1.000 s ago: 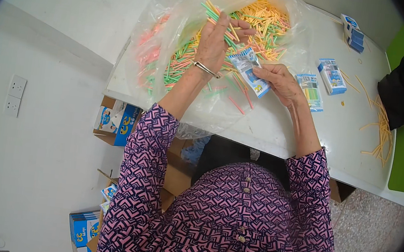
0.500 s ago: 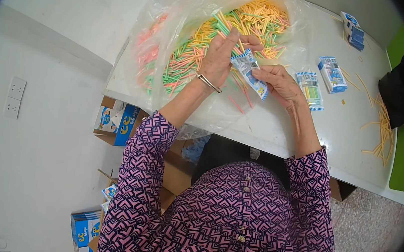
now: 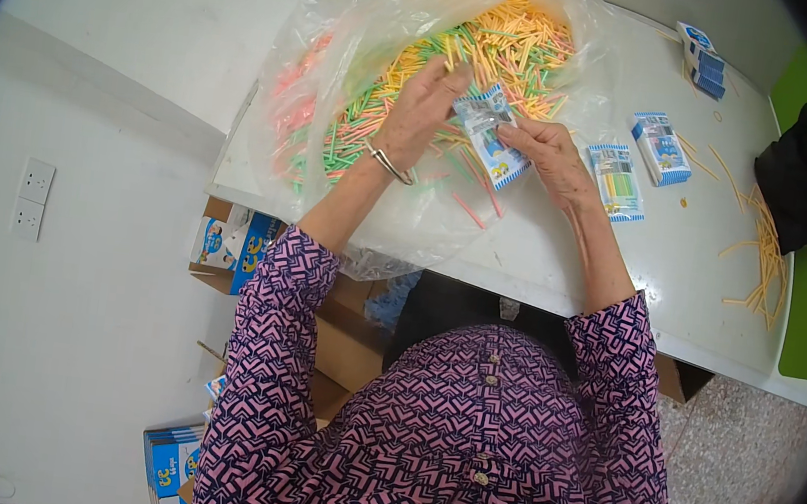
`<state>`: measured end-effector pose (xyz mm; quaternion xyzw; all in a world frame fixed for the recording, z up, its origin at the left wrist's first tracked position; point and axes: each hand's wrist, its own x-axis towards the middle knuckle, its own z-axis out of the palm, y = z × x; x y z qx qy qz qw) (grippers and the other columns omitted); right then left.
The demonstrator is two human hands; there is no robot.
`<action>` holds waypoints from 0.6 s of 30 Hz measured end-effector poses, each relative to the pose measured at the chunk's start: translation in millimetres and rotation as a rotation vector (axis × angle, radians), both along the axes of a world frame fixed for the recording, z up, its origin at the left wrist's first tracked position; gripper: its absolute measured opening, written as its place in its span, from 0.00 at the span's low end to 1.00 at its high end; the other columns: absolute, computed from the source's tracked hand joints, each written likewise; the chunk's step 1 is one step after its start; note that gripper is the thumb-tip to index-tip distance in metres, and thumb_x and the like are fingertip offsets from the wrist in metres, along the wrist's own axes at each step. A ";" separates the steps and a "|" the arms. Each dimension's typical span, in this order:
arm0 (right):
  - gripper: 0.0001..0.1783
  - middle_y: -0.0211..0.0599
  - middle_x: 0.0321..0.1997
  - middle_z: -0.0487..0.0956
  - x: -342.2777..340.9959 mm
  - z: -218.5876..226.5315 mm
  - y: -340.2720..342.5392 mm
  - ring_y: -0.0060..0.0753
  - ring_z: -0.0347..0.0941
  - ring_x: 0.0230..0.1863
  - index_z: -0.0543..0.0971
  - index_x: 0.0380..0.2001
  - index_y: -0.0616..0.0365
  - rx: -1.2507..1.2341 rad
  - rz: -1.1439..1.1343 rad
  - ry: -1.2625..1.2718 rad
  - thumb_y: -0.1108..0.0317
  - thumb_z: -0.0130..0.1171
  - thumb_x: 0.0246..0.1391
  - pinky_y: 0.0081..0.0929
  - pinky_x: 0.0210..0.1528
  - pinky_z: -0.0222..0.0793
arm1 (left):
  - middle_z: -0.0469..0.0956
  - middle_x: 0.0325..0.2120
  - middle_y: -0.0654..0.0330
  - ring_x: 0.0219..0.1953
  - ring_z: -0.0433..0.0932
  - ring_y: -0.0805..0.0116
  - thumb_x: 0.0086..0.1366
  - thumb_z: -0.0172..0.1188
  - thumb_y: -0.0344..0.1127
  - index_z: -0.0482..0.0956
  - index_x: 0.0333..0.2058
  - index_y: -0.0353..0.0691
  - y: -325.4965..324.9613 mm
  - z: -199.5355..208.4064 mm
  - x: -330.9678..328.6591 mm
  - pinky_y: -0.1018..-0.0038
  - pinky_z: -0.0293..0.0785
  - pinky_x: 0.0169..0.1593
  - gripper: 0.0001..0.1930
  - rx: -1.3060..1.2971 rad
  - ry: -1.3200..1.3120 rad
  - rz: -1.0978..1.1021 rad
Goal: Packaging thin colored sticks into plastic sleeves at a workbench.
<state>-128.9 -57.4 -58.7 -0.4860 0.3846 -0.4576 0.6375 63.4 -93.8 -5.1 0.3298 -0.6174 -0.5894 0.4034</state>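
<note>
My left hand (image 3: 425,112) is closed, its fingers curled around a few thin pastel sticks (image 3: 452,48) whose ends poke out above the fingertips. How many it holds is hidden. Just to its right, my right hand (image 3: 546,157) pinches a small blue-and-white printed packet (image 3: 493,140) between thumb and fingers. The packet is tilted, its upper end close to my left fingers. Behind both hands a large clear plastic bag (image 3: 391,24) lies wide, heaped with yellow, green and pink sticks (image 3: 520,40).
Right of my right hand lie a packet with green and yellow sticks showing (image 3: 618,183) and another blue packet (image 3: 662,149). More packets (image 3: 701,62) sit at the back. Loose yellow sticks (image 3: 764,271) and a black cloth (image 3: 800,180) are at the table's right. Printed boxes (image 3: 171,465) stand below left.
My left hand has moved left and slightly down, away from the packet, and less of the stick bunch shows. The packet has shifted slightly left and shows more of its face.
</note>
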 end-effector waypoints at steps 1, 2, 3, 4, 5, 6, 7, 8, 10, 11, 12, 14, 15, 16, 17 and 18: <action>0.13 0.27 0.31 0.79 0.7 -2.2 -0.6 0.13 0.70 0.33 0.81 0.34 0.62 -0.002 -0.001 -0.001 0.62 0.60 0.52 0.14 0.39 0.62 | 0.70 0.50 0.54 0.48 0.73 0.68 0.68 0.46 0.48 0.62 0.54 0.34 -3.0 -0.3 1.5 0.72 0.69 0.51 0.25 -0.002 -0.001 -0.001; 0.13 0.26 0.29 0.79 1.5 -4.5 -1.3 0.11 0.69 0.31 0.81 0.33 0.61 -0.028 -0.029 -0.012 0.62 0.61 0.52 0.13 0.36 0.63 | 0.71 0.46 0.57 0.44 0.72 0.73 0.67 0.49 0.48 0.62 0.54 0.35 -5.9 -0.4 2.2 0.75 0.69 0.47 0.25 -0.027 0.059 0.078; 0.12 0.25 0.26 0.79 1.6 -6.1 -2.0 0.10 0.69 0.28 0.82 0.31 0.61 -0.053 -0.057 -0.022 0.61 0.61 0.52 0.12 0.32 0.63 | 0.72 0.41 0.61 0.40 0.71 0.78 0.66 0.51 0.48 0.61 0.55 0.35 -8.6 -0.6 2.2 0.79 0.69 0.43 0.26 -0.052 0.120 0.156; 0.12 0.25 0.26 0.79 0.9 -7.0 -3.2 0.10 0.69 0.28 0.82 0.31 0.61 -0.054 -0.059 -0.022 0.61 0.61 0.52 0.12 0.32 0.63 | 0.72 0.41 0.61 0.40 0.71 0.78 0.66 0.51 0.48 0.61 0.55 0.35 -11.0 -1.0 1.8 0.79 0.69 0.43 0.26 -0.053 0.119 0.154; 0.12 0.24 0.26 0.78 0.7 -6.8 -4.5 0.10 0.69 0.28 0.82 0.31 0.61 -0.075 -0.074 0.011 0.61 0.61 0.52 0.12 0.32 0.62 | 0.72 0.40 0.61 0.40 0.71 0.78 0.65 0.52 0.47 0.64 0.53 0.35 -12.4 0.1 1.4 0.78 0.69 0.42 0.25 -0.146 0.073 0.234; 0.12 0.24 0.26 0.78 0.6 -6.6 -5.0 0.10 0.68 0.28 0.82 0.31 0.60 -0.097 -0.089 0.044 0.61 0.61 0.51 0.12 0.32 0.62 | 0.73 0.39 0.61 0.39 0.71 0.78 0.65 0.52 0.46 0.66 0.51 0.34 -13.9 1.0 1.1 0.78 0.69 0.42 0.23 -0.240 0.026 0.314; 0.12 0.24 0.26 0.78 0.4 -6.3 -4.6 0.10 0.68 0.28 0.82 0.31 0.60 -0.097 -0.089 0.044 0.61 0.61 0.51 0.12 0.32 0.62 | 0.73 0.39 0.61 0.39 0.71 0.78 0.65 0.52 0.46 0.66 0.51 0.34 -16.3 1.4 2.0 0.78 0.69 0.42 0.23 -0.241 0.026 0.314; 0.13 0.25 0.26 0.78 0.3 -5.5 -4.2 0.10 0.69 0.28 0.82 0.31 0.61 -0.089 -0.081 0.029 0.61 0.61 0.51 0.12 0.32 0.62 | 0.74 0.38 0.61 0.39 0.71 0.77 0.65 0.53 0.44 0.68 0.49 0.33 -18.7 2.5 3.6 0.78 0.69 0.42 0.21 -0.287 -0.025 0.301; 0.13 0.25 0.27 0.78 -0.1 -3.0 -2.8 0.10 0.69 0.28 0.82 0.32 0.61 -0.080 -0.072 0.014 0.61 0.61 0.51 0.12 0.32 0.63 | 0.75 0.38 0.60 0.39 0.72 0.77 0.65 0.53 0.43 0.71 0.47 0.33 -21.5 3.2 5.6 0.78 0.69 0.41 0.19 -0.333 -0.076 0.288; 0.13 0.25 0.27 0.79 0.1 -0.2 -1.3 0.11 0.69 0.28 0.82 0.33 0.61 -0.088 -0.069 0.019 0.61 0.61 0.51 0.12 0.32 0.63 | 0.75 0.39 0.60 0.43 0.72 0.74 0.66 0.52 0.43 0.72 0.46 0.33 -21.1 6.9 4.9 0.77 0.69 0.44 0.18 -0.257 -0.089 0.254; 0.14 0.25 0.27 0.79 0.7 1.2 -0.1 0.11 0.69 0.29 0.82 0.34 0.61 -0.094 -0.066 0.024 0.61 0.61 0.51 0.12 0.33 0.63 | 0.75 0.39 0.60 0.46 0.72 0.71 0.66 0.51 0.43 0.73 0.44 0.34 -20.8 8.9 4.4 0.75 0.68 0.47 0.18 -0.181 -0.102 0.219; 0.15 0.26 0.28 0.79 2.3 1.8 1.5 0.11 0.69 0.29 0.81 0.35 0.62 -0.094 -0.065 0.008 0.60 0.61 0.51 0.12 0.33 0.63 | 0.76 0.38 0.61 0.45 0.72 0.72 0.66 0.51 0.43 0.73 0.45 0.34 -21.1 7.5 3.8 0.76 0.68 0.46 0.18 -0.177 -0.108 0.158; 0.16 0.26 0.28 0.79 2.8 2.2 1.8 0.11 0.69 0.29 0.81 0.37 0.62 -0.093 -0.064 -0.008 0.60 0.61 0.51 0.12 0.33 0.64 | 0.76 0.37 0.62 0.44 0.73 0.74 0.66 0.51 0.43 0.73 0.46 0.35 -21.0 7.3 3.2 0.77 0.68 0.45 0.18 -0.173 -0.115 0.097; 0.16 0.26 0.28 0.79 2.9 2.4 1.3 0.11 0.69 0.29 0.81 0.37 0.62 -0.094 -0.064 -0.009 0.60 0.61 0.51 0.12 0.33 0.64 | 0.76 0.37 0.62 0.44 0.73 0.74 0.66 0.51 0.43 0.73 0.46 0.35 -21.1 7.3 2.5 0.77 0.68 0.45 0.18 -0.173 -0.115 0.097; 0.15 0.26 0.28 0.79 2.3 1.8 0.8 0.11 0.70 0.29 0.81 0.36 0.62 -0.095 -0.052 0.001 0.60 0.61 0.52 0.12 0.34 0.64 | 0.77 0.38 0.61 0.44 0.73 0.73 0.66 0.51 0.42 0.73 0.47 0.35 -19.0 9.5 -0.4 0.78 0.68 0.46 0.18 -0.252 -0.169 0.048; 0.15 0.26 0.29 0.79 1.6 0.9 0.2 0.12 0.70 0.29 0.81 0.36 0.62 -0.095 -0.040 0.011 0.60 0.60 0.52 0.13 0.34 0.64 | 0.77 0.40 0.59 0.44 0.74 0.73 0.67 0.50 0.42 0.72 0.48 0.34 -17.0 11.3 -3.2 0.78 0.69 0.46 0.18 -0.330 -0.222 -0.002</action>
